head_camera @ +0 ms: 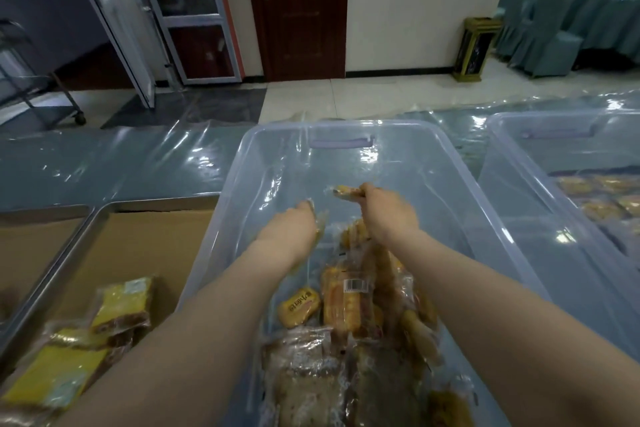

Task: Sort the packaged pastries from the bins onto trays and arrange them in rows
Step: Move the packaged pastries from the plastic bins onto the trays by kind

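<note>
Both my arms reach into a clear plastic bin (pixel 346 130) in front of me. My right hand (pixel 389 213) grips a small wrapped golden pastry (pixel 344 191), held above the bin floor. My left hand (pixel 294 225) holds another clear-wrapped pastry (pixel 320 224); its fingers are hidden behind the hand. Several packaged pastries (pixel 346 302) lie piled in the near half of the bin. On the left, a metal tray (pixel 145 206) lined with brown card carries yellow-wrapped cake packs (pixel 121 305).
A second metal tray (pixel 41 211) sits at the far left. Another clear bin (pixel 540 118) with rows of pastries stands on the right. Shiny plastic sheeting (pixel 121 163) covers the table. Beyond are doors, a floor bin and covered chairs.
</note>
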Action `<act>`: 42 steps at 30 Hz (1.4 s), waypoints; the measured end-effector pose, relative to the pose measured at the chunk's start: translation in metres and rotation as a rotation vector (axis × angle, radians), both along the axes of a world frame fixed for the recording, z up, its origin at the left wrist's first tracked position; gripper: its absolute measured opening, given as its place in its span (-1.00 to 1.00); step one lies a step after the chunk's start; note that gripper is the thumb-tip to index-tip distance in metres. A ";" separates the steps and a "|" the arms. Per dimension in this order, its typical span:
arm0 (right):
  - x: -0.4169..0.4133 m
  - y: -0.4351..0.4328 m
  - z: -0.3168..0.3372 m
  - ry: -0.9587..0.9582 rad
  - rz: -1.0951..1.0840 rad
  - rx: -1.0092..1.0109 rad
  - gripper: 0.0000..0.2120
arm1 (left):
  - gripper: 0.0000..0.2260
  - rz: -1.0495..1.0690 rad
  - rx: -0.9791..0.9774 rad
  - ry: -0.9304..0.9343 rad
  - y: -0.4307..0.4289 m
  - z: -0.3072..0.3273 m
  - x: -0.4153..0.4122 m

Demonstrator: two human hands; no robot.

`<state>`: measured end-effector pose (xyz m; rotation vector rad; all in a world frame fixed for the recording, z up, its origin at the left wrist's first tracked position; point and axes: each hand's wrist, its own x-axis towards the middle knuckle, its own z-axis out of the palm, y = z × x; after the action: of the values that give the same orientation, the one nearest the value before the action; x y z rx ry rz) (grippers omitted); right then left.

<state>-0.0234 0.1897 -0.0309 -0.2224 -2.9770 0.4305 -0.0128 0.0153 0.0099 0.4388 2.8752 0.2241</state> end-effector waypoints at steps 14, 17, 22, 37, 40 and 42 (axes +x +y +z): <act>0.094 -0.068 0.153 0.557 0.160 -0.220 -0.80 | -0.79 0.048 0.527 0.557 -0.097 0.131 0.063; 0.108 -0.116 0.168 0.606 0.262 -0.256 -0.77 | -0.83 0.061 0.599 0.597 -0.135 0.138 0.083; 0.119 -0.200 0.172 0.596 0.407 -0.229 -0.79 | -0.91 0.105 0.686 0.617 -0.198 0.127 0.102; 0.107 -0.440 0.088 0.124 0.520 -0.138 -0.56 | -0.93 0.288 0.773 0.450 -0.439 0.029 0.102; 0.104 -0.459 0.066 0.064 0.451 -0.194 -0.58 | -0.82 0.300 0.729 0.392 -0.462 0.005 0.097; 0.106 -0.462 0.048 0.029 0.369 -0.225 -0.60 | -0.77 0.305 0.674 0.335 -0.470 -0.012 0.094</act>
<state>0.0821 -0.2728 0.0174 0.3177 -2.9351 0.8011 0.0817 -0.4551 -0.0021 0.1399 3.1110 1.3041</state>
